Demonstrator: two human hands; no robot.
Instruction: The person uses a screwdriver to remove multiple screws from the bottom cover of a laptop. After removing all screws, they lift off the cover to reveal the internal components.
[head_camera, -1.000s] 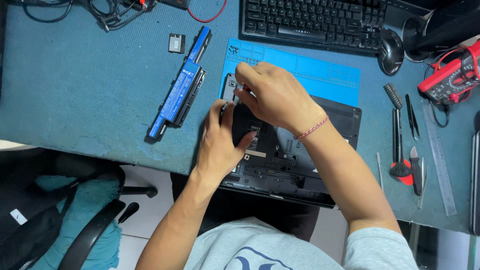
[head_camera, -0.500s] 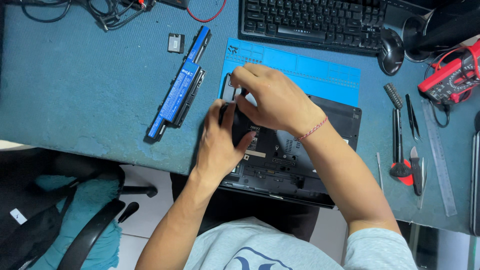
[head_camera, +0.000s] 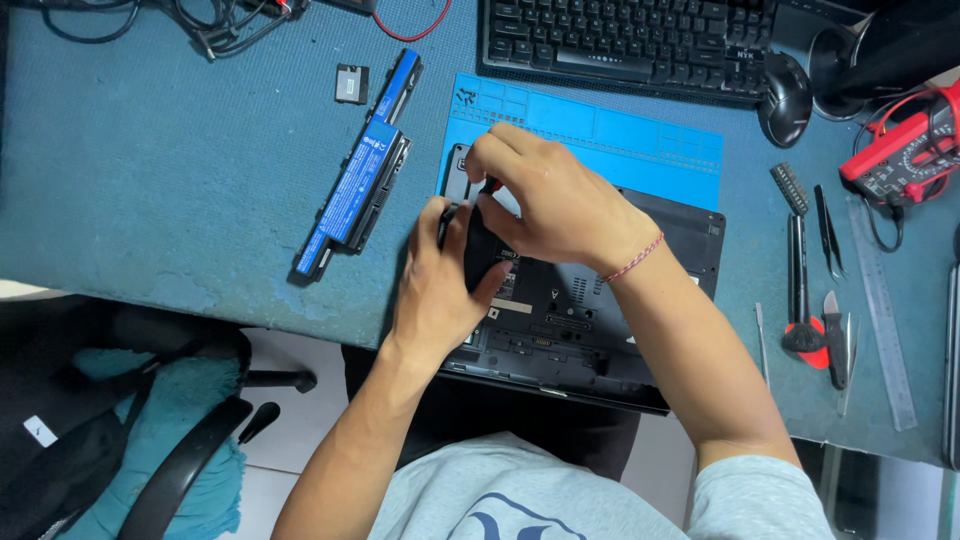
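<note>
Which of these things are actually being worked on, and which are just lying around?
In use:
black upturned laptop
blue silicone work mat
left hand, resting on the laptop
right hand, pinching a small tool

Lying about:
long blue-labelled battery pack
black keyboard
black mouse
red multimeter
steel ruler

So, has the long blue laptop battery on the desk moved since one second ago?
No. The laptop battery lies in the same place, its upper end beside the small dark square part, left of the blue mat.

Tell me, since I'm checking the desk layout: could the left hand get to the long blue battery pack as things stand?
Probably yes. The left hand rests on the laptop base, and the battery pack lies just to its left on bare desk, nothing between.
</note>
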